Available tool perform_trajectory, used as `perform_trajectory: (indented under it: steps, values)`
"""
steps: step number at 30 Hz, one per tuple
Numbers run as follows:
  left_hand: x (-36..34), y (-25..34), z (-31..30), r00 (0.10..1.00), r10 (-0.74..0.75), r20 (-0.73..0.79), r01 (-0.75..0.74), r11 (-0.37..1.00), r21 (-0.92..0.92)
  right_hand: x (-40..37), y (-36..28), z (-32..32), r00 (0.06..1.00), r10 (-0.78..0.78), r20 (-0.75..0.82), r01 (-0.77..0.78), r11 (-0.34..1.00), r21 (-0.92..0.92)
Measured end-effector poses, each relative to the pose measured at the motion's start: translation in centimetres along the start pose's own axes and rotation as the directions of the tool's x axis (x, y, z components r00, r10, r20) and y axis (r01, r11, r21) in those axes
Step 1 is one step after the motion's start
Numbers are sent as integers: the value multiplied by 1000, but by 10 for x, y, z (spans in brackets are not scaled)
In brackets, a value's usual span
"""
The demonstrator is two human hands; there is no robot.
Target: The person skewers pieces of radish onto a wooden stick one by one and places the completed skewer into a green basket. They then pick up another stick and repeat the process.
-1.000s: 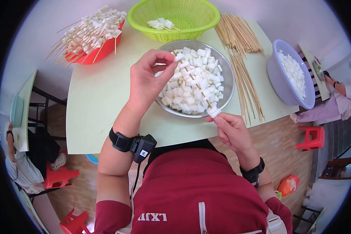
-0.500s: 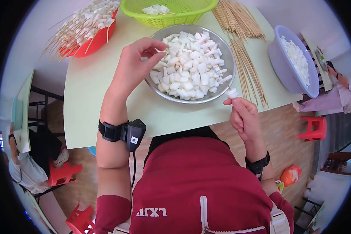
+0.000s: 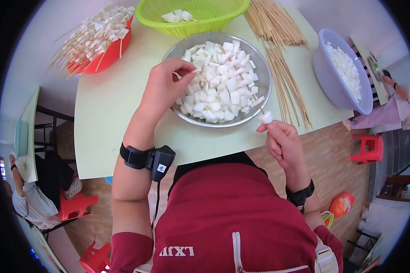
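Note:
A steel bowl point(image 3: 263, 68) in front of me is heaped with white cut chunks point(image 3: 221, 86), their kind not plain. At its left rim my left hand point(image 3: 166, 84) pinches one white chunk point(image 3: 195, 70) between thumb and fingertips. My right hand point(image 3: 284, 143), just off the table's near edge, grips a bamboo skewer between thumb and fingers. A few white chunks point(image 3: 266, 117) are threaded on it just above those fingers, and its bare tip point(image 3: 261, 110) points up toward the bowl. The skewer's lower end is hidden in the hand.
Loose bamboo skewers point(image 3: 287, 86) lie right of the bowl, with a thick bundle point(image 3: 275, 25) behind. A green basket point(image 3: 191, 28) holds finished-looking skewers; a red basin point(image 3: 102, 60) is piled with more. The purple basin point(image 3: 325, 77) contains white chunks. Other people sit at both sides.
The view has shifted slightly, so the bowl sits a little lower. My left hand is still at the bowl's left side, a white chunk in its fingertips. The skewer's tip now shows above its chunks.

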State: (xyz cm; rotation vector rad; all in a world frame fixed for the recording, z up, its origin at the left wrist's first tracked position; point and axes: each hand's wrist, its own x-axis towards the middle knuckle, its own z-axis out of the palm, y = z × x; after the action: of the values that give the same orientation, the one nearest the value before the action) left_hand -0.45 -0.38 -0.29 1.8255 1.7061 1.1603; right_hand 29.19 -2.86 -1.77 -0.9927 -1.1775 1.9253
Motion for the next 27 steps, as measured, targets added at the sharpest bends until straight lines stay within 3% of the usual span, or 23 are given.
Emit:
perform_trajectory:
  steps: [1, 3, 9, 22, 25, 27]
  values:
    - [1, 0, -2, 1000, 4, -9, -4, 1000, 2, -1, 0, -1, 999, 18, 37, -17, 999, -29]
    - [3, 0, -6, 973, -229, 18, 221, 913, -342, -2, -1, -2, 996, 34, 84, -28, 997, -65]
    - [4, -3, -13, 969, -247, -3, 199, 788, -583, -2, -1, 4, 979, 88, 183, -78, 995, -59]
    - [4, 0, -9, 979, -205, -2, 160, 771, -617, -3, -3, 9, 979, 97, 178, -87, 994, -61]
    - [3, 1, -9, 981, -191, -32, 134, 786, -604, -4, -4, 12, 981, 99, 170, -92, 995, -48]
    - [1, 6, -7, 984, -148, -95, 81, 862, -500, -4, -4, 14, 983, 100, 156, -95, 995, -45]
